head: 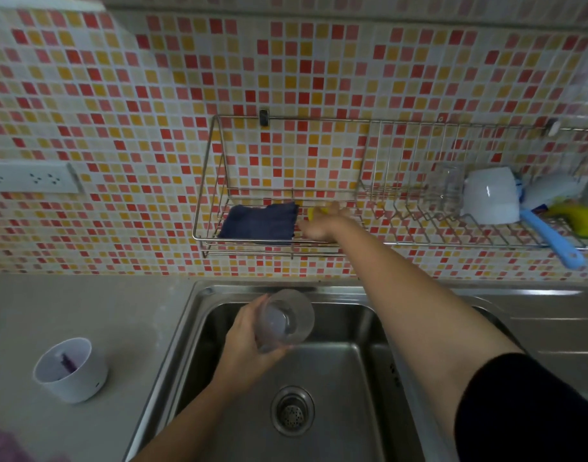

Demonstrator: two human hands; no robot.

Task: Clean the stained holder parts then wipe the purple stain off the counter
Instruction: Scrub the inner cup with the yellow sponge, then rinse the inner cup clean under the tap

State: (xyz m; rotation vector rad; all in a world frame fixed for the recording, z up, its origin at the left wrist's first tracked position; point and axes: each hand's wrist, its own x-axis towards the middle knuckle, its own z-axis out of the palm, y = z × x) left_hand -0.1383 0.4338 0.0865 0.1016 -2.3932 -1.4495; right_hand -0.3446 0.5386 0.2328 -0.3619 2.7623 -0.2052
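Observation:
Over the steel sink [352, 328], my left hand [242, 345] holds a clear, translucent holder cup [286, 318] tilted on its side, its mouth facing right. A white holder cup [71, 370] with a purple stain inside stands on the counter at the left. A purple stain [2, 441] shows at the counter's bottom left corner. My right hand [322, 223] reaches up into the wire wall rack [206, 181]. Its fingers lie on a yellow sponge [316, 212], next to a folded dark blue cloth [259, 221]. The hand is blurred, so its grip is unclear.
The rack's right part holds a clear glass [444, 190], a white mug [491, 195], a blue-handled brush [552, 241] and a yellow item [582, 220]. A wall socket strip [29, 176] sits at the left. The sink's drain strainer [292, 411] is below my left hand.

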